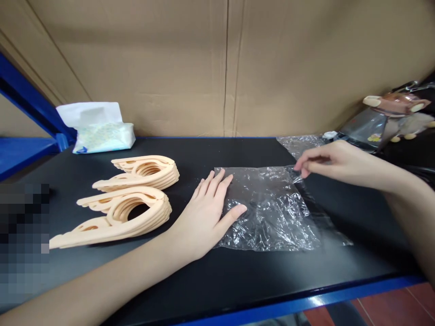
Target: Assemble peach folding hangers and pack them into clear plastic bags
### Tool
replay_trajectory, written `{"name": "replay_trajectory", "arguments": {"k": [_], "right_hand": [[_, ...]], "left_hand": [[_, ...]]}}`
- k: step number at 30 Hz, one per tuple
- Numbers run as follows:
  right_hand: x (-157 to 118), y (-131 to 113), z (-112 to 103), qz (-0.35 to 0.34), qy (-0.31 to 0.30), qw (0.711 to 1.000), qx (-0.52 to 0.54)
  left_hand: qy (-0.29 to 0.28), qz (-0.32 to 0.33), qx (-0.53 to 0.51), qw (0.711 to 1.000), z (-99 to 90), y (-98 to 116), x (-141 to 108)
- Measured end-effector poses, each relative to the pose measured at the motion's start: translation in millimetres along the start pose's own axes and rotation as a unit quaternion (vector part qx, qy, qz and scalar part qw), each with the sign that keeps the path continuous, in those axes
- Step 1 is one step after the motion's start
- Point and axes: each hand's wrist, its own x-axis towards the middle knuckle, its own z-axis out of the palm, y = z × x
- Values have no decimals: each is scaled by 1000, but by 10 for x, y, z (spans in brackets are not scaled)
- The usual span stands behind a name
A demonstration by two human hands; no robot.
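Observation:
A clear, crinkled plastic bag [268, 213] lies flat on the black tabletop in front of me. My left hand [209, 210] rests palm down on its left edge, fingers stretched out and thumb spread. At the bag's upper right corner, my right hand [326, 163] has its thumb and fingertips pinched together on the film. More clear film lies beneath and beyond that hand. Left of my left hand are two stacks of cream plastic pieces with curved ends and cut-outs, a nearer stack [152, 219] and a farther stack [166, 174].
A tissue pack [105, 136] stands at the back left, beside a blue metal frame [34, 97]. Brown cardboard [163, 68] walls the back. At the right sits a transparent bag-like item [365, 127] with a brown animal-shaped ornament [396, 104]. A blue edge [306, 303] borders the table's front.

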Motion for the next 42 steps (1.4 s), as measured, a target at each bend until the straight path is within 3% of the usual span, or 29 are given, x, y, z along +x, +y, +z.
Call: {"name": "replay_trajectory", "arguments": {"k": [3, 5, 9, 14, 18, 22, 29, 42], "right_hand": [[145, -181, 66, -33, 59, 998, -1], [299, -390, 157, -109, 71, 991, -23], [708, -847, 433, -286, 5, 958, -34], [1294, -1251, 848, -353, -65, 933, 34], [1613, -1480, 1054, -362, -119, 919, 105], [1759, -1694, 1130, -326, -146, 920, 160], [1851, -1944, 1189, -331, -163, 925, 96], [1727, -2009, 1102, -369, -88, 924, 41]], "left_hand": [[-3, 3, 13, 1000, 15, 7, 4], [-2, 6, 20, 1000, 18, 9, 1], [-3, 13, 26, 1000, 7, 28, -20], [-14, 13, 26, 999, -5, 64, -60], [-30, 9, 30, 999, -8, 70, -76], [-36, 6, 33, 999, -12, 78, -67], [-39, 6, 26, 999, -26, 77, -77], [-27, 16, 22, 999, -22, 72, -84]]}}
